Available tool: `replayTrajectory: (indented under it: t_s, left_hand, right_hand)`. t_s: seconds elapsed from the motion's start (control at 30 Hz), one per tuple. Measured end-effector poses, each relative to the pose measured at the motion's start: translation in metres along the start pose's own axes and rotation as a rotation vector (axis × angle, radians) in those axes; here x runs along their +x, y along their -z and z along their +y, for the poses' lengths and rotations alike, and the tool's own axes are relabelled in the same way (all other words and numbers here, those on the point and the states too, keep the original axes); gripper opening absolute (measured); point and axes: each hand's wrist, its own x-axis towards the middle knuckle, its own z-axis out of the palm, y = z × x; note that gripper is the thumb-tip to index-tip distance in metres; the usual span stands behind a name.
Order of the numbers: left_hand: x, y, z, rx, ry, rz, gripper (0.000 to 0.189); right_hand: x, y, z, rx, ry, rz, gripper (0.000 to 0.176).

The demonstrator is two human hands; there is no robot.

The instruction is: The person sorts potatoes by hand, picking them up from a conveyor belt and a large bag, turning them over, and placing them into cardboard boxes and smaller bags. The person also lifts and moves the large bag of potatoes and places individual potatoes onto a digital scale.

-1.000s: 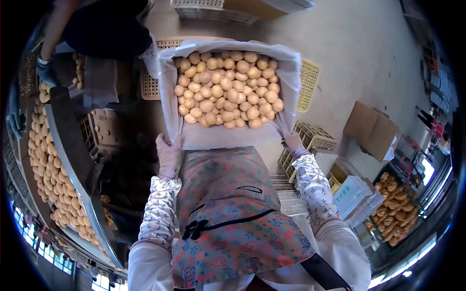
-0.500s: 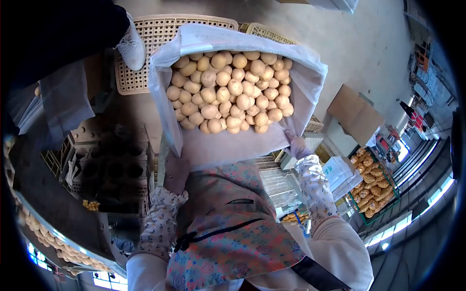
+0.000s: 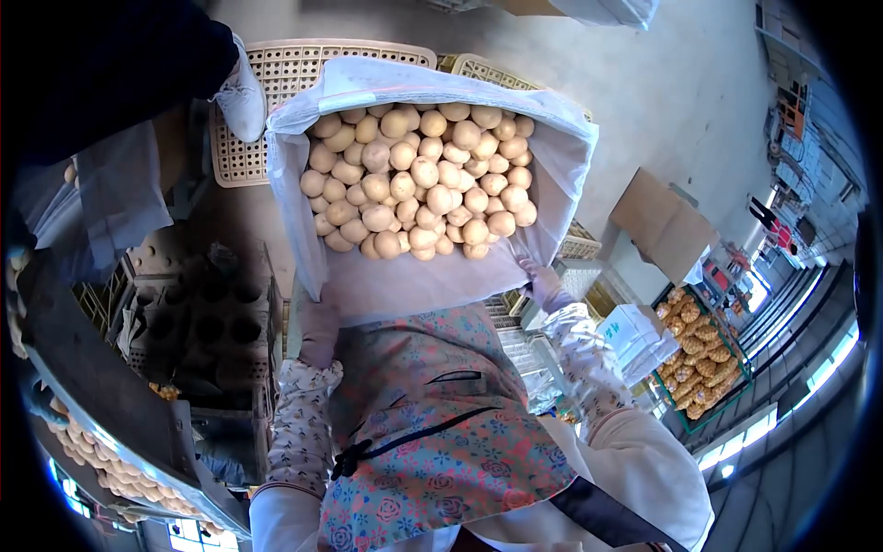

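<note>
Holding a lined container (image 3: 405, 281) with both hands, just beyond the waist of a floral apron (image 3: 441, 451). Clasping the near right corner with the right hand (image 3: 547, 283), grip closed on the container, thumb lying over the liner. Clasping the near left corner with the left hand (image 3: 318, 331), grip also closed on the container, but with fingers mostly lost in shadow. Carrying inside it a heap of round, tan, potato-like produce (image 3: 414, 179), crowding toward the far side and baring a broad strip of white liner along the near side. Wearing printed sleeves (image 3: 303, 414) over both forearms. Facing a beige perforated crate (image 3: 303, 60) on the floor, beyond the far left corner, partly covered by a co-worker's white shoe (image 3: 244, 106). Standing beside a curved metal trough (image 3: 101, 377) on the left, near more tan produce (image 3: 120, 477) along its outer side. Facing also, off to the right, a cardboard box (image 3: 662, 216), a white box (image 3: 628, 333) and netted bags (image 3: 699, 350) inside a green frame (image 3: 717, 403).
</note>
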Motion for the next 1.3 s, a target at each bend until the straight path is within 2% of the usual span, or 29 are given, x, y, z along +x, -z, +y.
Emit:
replayTrajectory:
  t_s: [0.03, 0.07, 0.1, 0.13, 0.2, 0.27, 0.3, 0.4, 0.43, 0.47, 0.53, 0.57, 0.6, 0.63, 0.67, 0.73, 0.83, 0.87, 0.97, 1.1, 1.2, 1.27, 1.3]
  left_hand:
    - [0.005, 0.001, -0.005, -0.041, -0.010, 0.020, 0.043]
    - [0.009, 0.003, -0.014, -0.076, -0.019, 0.037, 0.043]
    - [0.022, 0.000, -0.041, 0.024, -0.014, 0.019, 0.041]
    - [0.024, 0.015, -0.031, 0.017, 0.006, -0.047, 0.040]
    - [0.036, 0.012, -0.045, -0.098, 0.036, -0.084, 0.038]
    - [0.033, -0.012, -0.061, 0.027, -0.109, 0.075, 0.039]
    - [0.026, -0.020, -0.059, 0.081, -0.160, 0.148, 0.040]
    - [0.025, -0.027, -0.065, 0.069, -0.004, 0.091, 0.047]
    - [0.017, -0.016, -0.037, 0.108, 0.116, 0.022, 0.046]
    - [0.014, -0.013, -0.029, 0.139, 0.099, 0.022, 0.045]
    - [0.010, -0.007, -0.020, 0.200, 0.070, 0.042, 0.045]
    - [0.016, -0.007, -0.032, 0.145, 0.043, -0.003, 0.046]
    - [0.015, -0.004, -0.027, 0.137, 0.037, 0.002, 0.046]
    - [0.011, -0.002, -0.017, 0.128, 0.034, 0.006, 0.046]
    - [0.008, 0.000, -0.013, 0.121, 0.035, 0.004, 0.047]
    - [0.010, -0.002, -0.018, 0.168, 0.046, 0.008, 0.048]
    - [0.009, -0.004, -0.020, 0.176, 0.056, 0.004, 0.049]
    - [0.009, -0.004, -0.017, 0.192, 0.056, 0.008, 0.050]
    - [0.011, -0.005, -0.018, 0.241, 0.049, 0.031, 0.050]
    - [0.007, -0.003, -0.007, 0.230, 0.028, 0.050, 0.048]
    - [0.005, -0.005, -0.007, 0.242, 0.034, 0.066, 0.046]
    - [0.006, -0.006, -0.009, 0.210, 0.011, 0.083, 0.046]
    - [0.008, -0.005, -0.013, 0.156, 0.045, 0.021, 0.049]
  right_hand:
    - [-0.010, -0.016, -0.024, 0.363, -0.254, 0.124, 0.034]
    - [-0.016, -0.024, -0.030, 0.295, -0.156, 0.161, 0.031]
    - [-0.028, -0.028, -0.043, 0.293, -0.124, 0.161, 0.030]
    - [-0.037, -0.028, -0.053, 0.294, -0.092, 0.164, 0.031]
    - [-0.034, -0.026, -0.046, 0.288, -0.184, 0.173, 0.034]
    - [-0.035, -0.018, -0.051, 0.303, -0.333, 0.155, 0.036]
    - [-0.023, 0.001, -0.028, 0.001, -0.273, 0.038, 0.041]
    - [-0.073, -0.004, -0.111, -0.795, -0.101, 0.105, 0.045]
    - [-0.075, -0.009, -0.122, -0.918, 0.035, 0.217, 0.045]
    - [-0.081, -0.024, -0.151, -0.720, 0.233, 0.310, 0.042]
    - [-0.037, -0.038, -0.168, -0.618, 0.461, 0.258, 0.044]
    - [0.020, -0.061, -0.171, -0.609, 0.649, 0.419, 0.042]
    - [0.034, -0.069, -0.186, -0.554, 0.516, 0.271, 0.047]
    - [0.044, -0.077, -0.194, -0.558, 0.466, 0.196, 0.060]
    - [0.045, -0.093, -0.197, -0.598, 0.383, 0.315, 0.059]
    - [0.057, -0.111, -0.188, -0.609, 0.467, 0.503, 0.054]
    - [0.046, -0.104, -0.208, -0.640, 0.310, 0.402, 0.051]
    - [0.046, -0.100, -0.211, -0.681, 0.336, 0.413, 0.053]
    - [0.067, -0.073, -0.218, -0.638, 0.217, 0.084, 0.060]
    - [0.058, -0.094, -0.212, -0.881, 0.294, 0.324, 0.063]
    - [0.059, -0.093, -0.211, -0.692, 0.259, 0.302, 0.058]
    - [0.061, -0.091, -0.211, -0.696, 0.282, 0.276, 0.052]
    - [0.062, -0.090, -0.211, -0.697, 0.294, 0.263, 0.049]
